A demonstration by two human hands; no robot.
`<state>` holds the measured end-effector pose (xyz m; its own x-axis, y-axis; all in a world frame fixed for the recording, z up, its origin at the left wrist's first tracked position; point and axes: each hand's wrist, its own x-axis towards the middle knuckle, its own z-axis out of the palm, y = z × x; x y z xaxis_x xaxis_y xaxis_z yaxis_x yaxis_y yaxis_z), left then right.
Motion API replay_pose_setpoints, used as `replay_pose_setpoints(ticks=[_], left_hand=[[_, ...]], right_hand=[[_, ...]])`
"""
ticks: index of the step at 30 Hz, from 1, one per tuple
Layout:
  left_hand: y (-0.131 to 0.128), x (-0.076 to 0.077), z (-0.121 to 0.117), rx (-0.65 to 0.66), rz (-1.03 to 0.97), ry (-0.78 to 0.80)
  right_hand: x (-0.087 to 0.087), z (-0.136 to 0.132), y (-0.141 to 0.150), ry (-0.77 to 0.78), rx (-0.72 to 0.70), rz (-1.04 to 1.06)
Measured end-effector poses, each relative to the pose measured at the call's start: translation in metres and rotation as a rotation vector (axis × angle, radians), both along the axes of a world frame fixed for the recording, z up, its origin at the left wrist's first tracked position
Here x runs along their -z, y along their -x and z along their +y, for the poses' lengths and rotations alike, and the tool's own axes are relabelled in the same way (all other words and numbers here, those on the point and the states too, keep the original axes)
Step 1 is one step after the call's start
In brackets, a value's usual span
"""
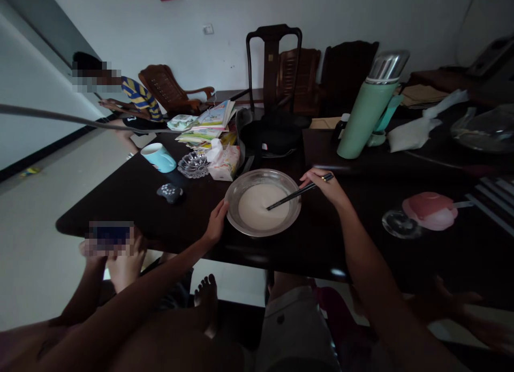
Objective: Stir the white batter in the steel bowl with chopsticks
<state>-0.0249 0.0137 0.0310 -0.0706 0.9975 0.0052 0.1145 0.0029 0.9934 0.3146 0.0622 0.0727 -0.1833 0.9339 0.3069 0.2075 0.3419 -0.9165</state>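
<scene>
A metal bowl (236,218) of pale batter sits on the dark table (132,200) in front of me. My left hand (216,222) rests against the bowl's left rim, fingers curled on it. My right hand (323,186) pinches dark chopsticks (297,192) at their upper end. Their tips dip into the batter near the bowl's middle.
A green thermos (366,115) stands at the back right, a pink lidded dish (430,210) at the right. A blue mug (158,157), glass dish (193,164), tissue pack (223,162), books and a black cap lie behind the bowl. Another person's hands hold a phone at lower left.
</scene>
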Motion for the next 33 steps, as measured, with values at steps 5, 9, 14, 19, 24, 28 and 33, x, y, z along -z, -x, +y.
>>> replay_pose_setpoints(ticks=[5, 9, 14, 19, 24, 28, 33], left_hand=[[-0.0024, -0.0027, -0.0010, -0.021, 0.011, -0.002], [-0.0025, -0.0021, -0.0007, -0.016, -0.005, -0.006], [0.0010, 0.0026, 0.0013, -0.018, 0.017, 0.000], [0.0010, 0.0035, 0.0019, -0.011, 0.000, -0.008], [-0.0006, 0.0008, 0.0009, -0.012, 0.004, -0.003], [-0.0002, 0.0023, 0.0016, -0.034, 0.011, -0.006], [0.0004, 0.0033, 0.0022, -0.020, -0.004, -0.005]], right_hand=[[0.0001, 0.0005, 0.0024, -0.051, -0.054, -0.015], [0.0003, 0.0005, -0.0012, -0.037, 0.024, 0.027], [-0.0005, 0.0000, 0.0042, -0.035, -0.099, 0.001], [-0.0008, 0.0000, -0.0015, -0.056, 0.019, 0.030], [-0.0017, -0.0012, 0.0047, -0.046, -0.095, -0.016], [-0.0016, -0.0002, 0.0020, -0.091, -0.002, -0.018], [-0.0009, -0.0006, 0.0006, -0.055, -0.010, 0.008]])
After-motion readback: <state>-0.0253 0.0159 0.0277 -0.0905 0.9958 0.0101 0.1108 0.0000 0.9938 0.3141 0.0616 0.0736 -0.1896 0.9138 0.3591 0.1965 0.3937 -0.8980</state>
